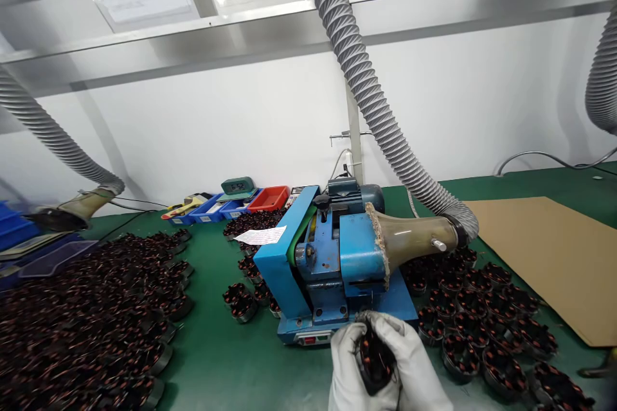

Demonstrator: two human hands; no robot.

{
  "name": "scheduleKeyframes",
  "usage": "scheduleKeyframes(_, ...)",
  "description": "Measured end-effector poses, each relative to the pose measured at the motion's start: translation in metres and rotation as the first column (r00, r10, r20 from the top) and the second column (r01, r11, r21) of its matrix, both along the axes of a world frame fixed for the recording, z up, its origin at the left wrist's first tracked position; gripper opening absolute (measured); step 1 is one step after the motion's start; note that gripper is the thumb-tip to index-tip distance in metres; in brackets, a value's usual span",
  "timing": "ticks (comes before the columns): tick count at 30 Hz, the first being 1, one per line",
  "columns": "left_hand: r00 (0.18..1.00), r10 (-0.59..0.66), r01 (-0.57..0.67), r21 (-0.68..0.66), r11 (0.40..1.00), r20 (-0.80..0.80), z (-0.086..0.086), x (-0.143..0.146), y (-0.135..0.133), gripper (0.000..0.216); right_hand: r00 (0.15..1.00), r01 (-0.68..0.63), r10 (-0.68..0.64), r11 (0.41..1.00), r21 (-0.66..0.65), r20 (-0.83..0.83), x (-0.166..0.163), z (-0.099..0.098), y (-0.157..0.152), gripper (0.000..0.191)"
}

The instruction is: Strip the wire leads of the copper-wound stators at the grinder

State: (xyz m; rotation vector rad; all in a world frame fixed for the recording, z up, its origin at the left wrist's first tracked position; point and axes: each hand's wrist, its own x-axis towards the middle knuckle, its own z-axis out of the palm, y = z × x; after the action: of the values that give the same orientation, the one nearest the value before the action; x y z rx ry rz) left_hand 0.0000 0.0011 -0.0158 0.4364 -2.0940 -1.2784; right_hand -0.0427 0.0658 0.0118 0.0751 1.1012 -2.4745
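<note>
Both my hands wear white gloves and grip one round black motor stator with copper windings at the bottom centre. My left hand holds its left side, and my right hand wraps its right side. The stator sits just in front of the blue belt grinding machine, close to its front base. A tan suction funnel on a grey ribbed hose meets the machine's right side.
Several wound stators lie in rows to the right and in a big pile to the left on the green bench. A cardboard sheet lies at right. Blue and red bins stand at the back. Another hose funnel sits at left.
</note>
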Motion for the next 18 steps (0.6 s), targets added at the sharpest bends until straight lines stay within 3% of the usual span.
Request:
scheduleKeyframes(3,1.000,-0.022,0.022,-0.009,1.000,0.014,-0.004,-0.015,-0.003,0.041,0.995,0.039,-0.030,0.995,-0.089,0.098,-0.014,-0.002,-0.011,0.027)
scheduleKeyframes(9,0.996,-0.090,0.090,-0.019,0.996,-0.009,-0.005,-0.033,-0.011,0.041,0.963,0.152,-0.119,0.981,-0.124,0.241,-0.035,-0.006,-0.024,0.027)
scheduleKeyframes(13,0.993,-0.115,0.115,-0.012,0.993,0.006,-0.002,-0.034,-0.012,0.044,0.959,0.193,-0.165,0.976,-0.105,0.231,-0.040,-0.017,-0.026,0.025)
scheduleKeyframes(18,0.989,-0.139,0.136,0.068,0.988,0.043,0.005,-0.036,-0.016,0.044,0.958,0.207,-0.189,0.976,-0.065,0.215,-0.039,-0.013,-0.029,0.022)
